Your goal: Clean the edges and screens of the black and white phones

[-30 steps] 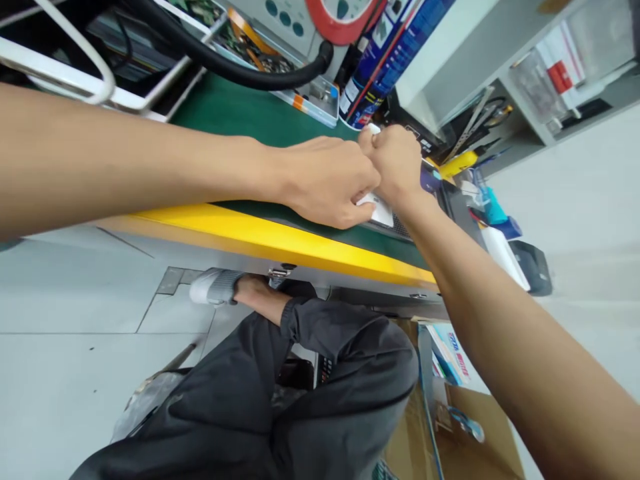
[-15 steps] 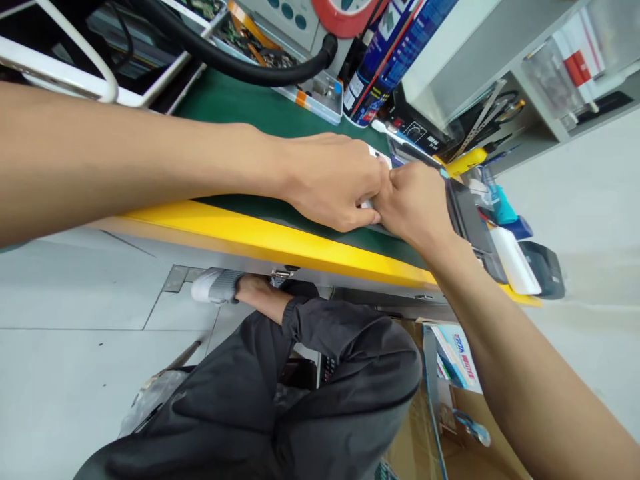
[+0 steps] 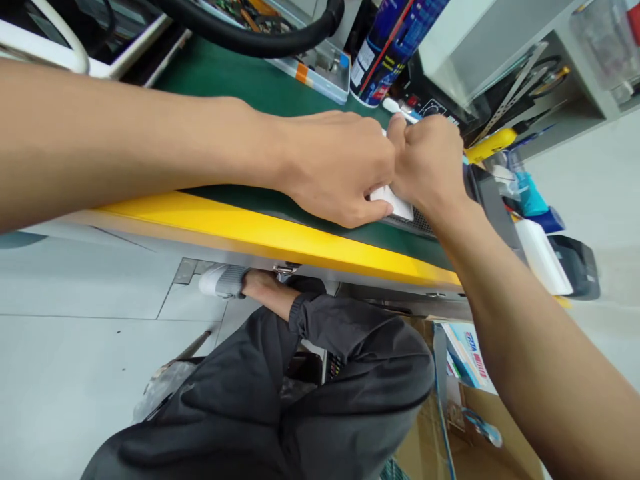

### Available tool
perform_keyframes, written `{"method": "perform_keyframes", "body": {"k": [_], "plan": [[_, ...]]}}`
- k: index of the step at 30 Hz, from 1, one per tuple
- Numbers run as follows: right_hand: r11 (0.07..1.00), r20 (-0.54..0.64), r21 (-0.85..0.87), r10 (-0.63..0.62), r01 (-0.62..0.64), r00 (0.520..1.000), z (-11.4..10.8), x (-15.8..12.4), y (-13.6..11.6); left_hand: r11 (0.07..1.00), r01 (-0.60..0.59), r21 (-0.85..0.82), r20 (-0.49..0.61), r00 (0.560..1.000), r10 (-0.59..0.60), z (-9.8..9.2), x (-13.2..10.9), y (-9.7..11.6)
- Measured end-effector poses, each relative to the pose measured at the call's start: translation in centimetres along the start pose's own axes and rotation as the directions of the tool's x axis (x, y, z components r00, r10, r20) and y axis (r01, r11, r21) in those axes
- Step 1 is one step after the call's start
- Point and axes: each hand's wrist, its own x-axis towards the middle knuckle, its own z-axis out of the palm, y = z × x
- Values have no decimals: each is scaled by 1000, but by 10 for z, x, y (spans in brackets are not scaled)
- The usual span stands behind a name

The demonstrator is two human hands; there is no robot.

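Note:
My left hand (image 3: 340, 167) is closed over a flat white piece (image 3: 394, 201) at the bench's front edge, thumb along its near side. The fingers hide most of the piece, so its kind cannot be told. My right hand (image 3: 429, 159) is closed like a fist right against the left knuckles, above the white piece. Whatever its fingers grip is hidden. Beneath the hands lies a dark mesh-like surface (image 3: 423, 225) on the green mat (image 3: 235, 83). A white-tipped stick (image 3: 393, 105) lies just beyond the right hand.
A blue spray can (image 3: 377, 60) stands behind the hands, beside a parts box (image 3: 325, 73). A thick black hose (image 3: 260, 41) arches over the mat. Yellow edging (image 3: 250, 230) lines the bench front. To the right are a yellow-handled tool (image 3: 493, 143) and a white bottle-like object (image 3: 543, 257).
My right hand has shifted up and away from the bench edge relative to the left, uncovering more of the white piece. My left hand stays closed on it. The view has shifted slightly.

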Motion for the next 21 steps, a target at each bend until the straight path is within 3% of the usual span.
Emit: {"method": "perform_keyframes", "body": {"k": [12,21], "plan": [[997,-47,-46,62,-64,997,12,24,0,999,42,-8,-10,999,-43,1,0,1],[992,-75,22,123,-122,990,27,50,4,999,16,-34,-34,999,-17,1,-1,-1]]}}
